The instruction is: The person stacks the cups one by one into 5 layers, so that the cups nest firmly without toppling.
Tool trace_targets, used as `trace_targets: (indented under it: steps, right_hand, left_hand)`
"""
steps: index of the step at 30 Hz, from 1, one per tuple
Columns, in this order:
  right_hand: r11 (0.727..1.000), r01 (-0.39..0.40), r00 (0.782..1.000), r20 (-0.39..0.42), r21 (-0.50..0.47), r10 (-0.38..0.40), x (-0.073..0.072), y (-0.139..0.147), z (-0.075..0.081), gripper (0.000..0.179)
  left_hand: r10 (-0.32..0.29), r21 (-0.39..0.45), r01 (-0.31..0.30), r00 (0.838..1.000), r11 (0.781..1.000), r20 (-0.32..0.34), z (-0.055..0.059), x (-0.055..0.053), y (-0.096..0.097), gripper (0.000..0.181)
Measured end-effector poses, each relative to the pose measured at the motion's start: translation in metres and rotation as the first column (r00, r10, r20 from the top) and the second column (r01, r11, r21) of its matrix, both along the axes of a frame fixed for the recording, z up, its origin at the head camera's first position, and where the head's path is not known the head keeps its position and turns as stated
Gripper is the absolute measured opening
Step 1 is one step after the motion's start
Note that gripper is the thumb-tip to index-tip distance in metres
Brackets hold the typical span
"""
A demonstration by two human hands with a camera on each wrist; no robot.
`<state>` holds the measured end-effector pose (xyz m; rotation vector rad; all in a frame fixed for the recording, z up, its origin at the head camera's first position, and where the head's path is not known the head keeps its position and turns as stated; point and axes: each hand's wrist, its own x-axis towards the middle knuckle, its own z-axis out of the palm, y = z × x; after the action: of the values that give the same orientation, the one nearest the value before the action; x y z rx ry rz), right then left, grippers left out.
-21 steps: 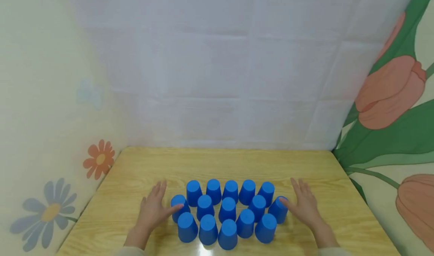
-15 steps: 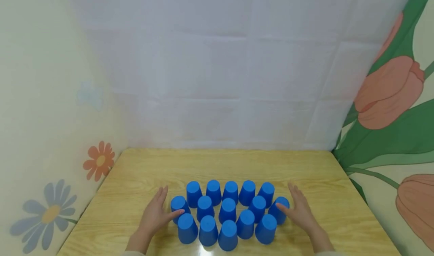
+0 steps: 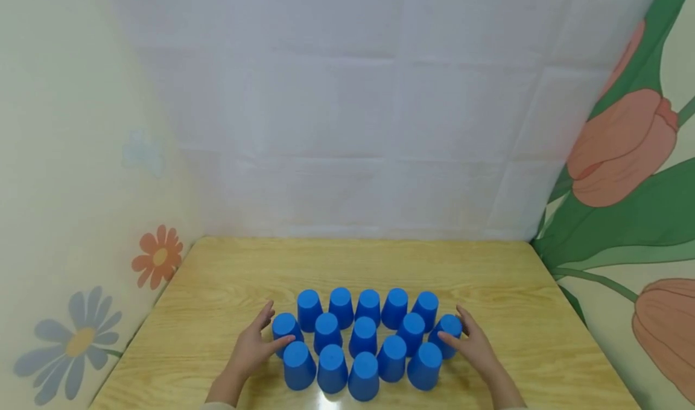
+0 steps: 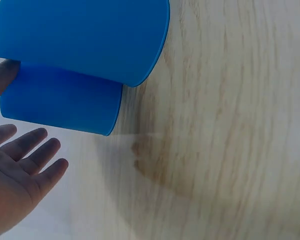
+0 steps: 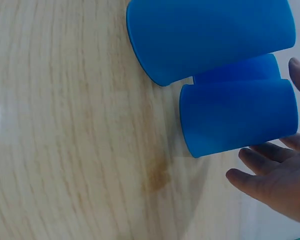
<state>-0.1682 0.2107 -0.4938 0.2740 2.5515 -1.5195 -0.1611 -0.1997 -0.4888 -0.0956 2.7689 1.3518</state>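
Observation:
Several blue cups stand upside down in loose rows on the wooden table. My left hand [image 3: 248,348] is beside the leftmost cup [image 3: 285,325], thumb on its near side and fingers along its outer side. In the left wrist view the fingers stand apart from that cup [image 4: 60,102], while the thumb tip reaches its edge below a larger, nearer cup [image 4: 85,35]. On the other end, my right hand [image 3: 475,348] spreads around the rightmost cup [image 3: 449,327]. Its fingers lie close under that cup [image 5: 237,117] in the right wrist view; contact is hard to tell.
The light wooden table [image 3: 217,265] reaches back to a white cloth [image 3: 347,126] hanging behind it. A flower-patterned wall [image 3: 81,217] flanks the left, and a tulip-patterned one [image 3: 624,157] the right. Front-row cups [image 3: 363,377] stand nearest the camera.
Both hands have moved inward and their fingers have closed in slightly around the end cups. The cups have stayed in place.

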Motion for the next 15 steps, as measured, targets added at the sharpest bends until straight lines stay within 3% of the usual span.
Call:
trace_targets:
  steps: [9, 15]
  right_hand:
    - [0.994, 0.047, 0.997, -0.051, -0.095, -0.052, 0.004, 0.0, -0.011, 0.076]
    - [0.987, 0.077, 0.992, -0.088, -0.141, -0.09, 0.005, -0.002, -0.015, 0.065]
  left_hand:
    - [0.028, 0.131, -0.024, 0.999, 0.991, -0.025, -0.009, -0.003, 0.004, 0.082]
    - [0.049, 0.16, -0.046, 0.999, 0.986, -0.016, -0.011, -0.003, 0.005, 0.078]
